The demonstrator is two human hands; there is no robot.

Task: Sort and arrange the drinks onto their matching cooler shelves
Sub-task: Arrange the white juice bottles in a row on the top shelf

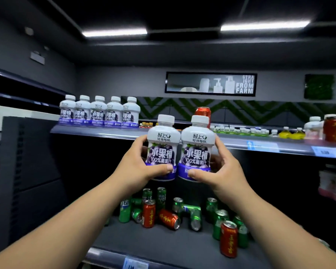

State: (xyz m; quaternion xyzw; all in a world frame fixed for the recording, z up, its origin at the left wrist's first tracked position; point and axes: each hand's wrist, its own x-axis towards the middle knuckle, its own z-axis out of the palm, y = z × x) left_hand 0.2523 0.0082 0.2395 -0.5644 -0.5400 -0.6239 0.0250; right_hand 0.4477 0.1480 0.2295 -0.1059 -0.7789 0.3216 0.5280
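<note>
Held upright, touching, just before the upper shelf edge [97, 132]: left bottle [162, 150] in left hand [136, 166], right bottle [197, 152] in right hand [225, 169], fingers [140, 140] curled round each. Bare front strip of shelf right of the matching row [99, 111].

You get a single wide-angle view from your head, facing straight into the open cooler and tipped a little upward, so the ceiling lights [114, 32] bow across the top. The upper shelf [105, 133] crosses mid-frame at about eye level; the lower shelf [144, 242] lies near and below. Your forearms enter from the bottom corners. Your left hand [136, 166] and right hand [228, 169], gripping the left bottle [162, 150] and right bottle [197, 152], sit centre, close to the lens.
</note>
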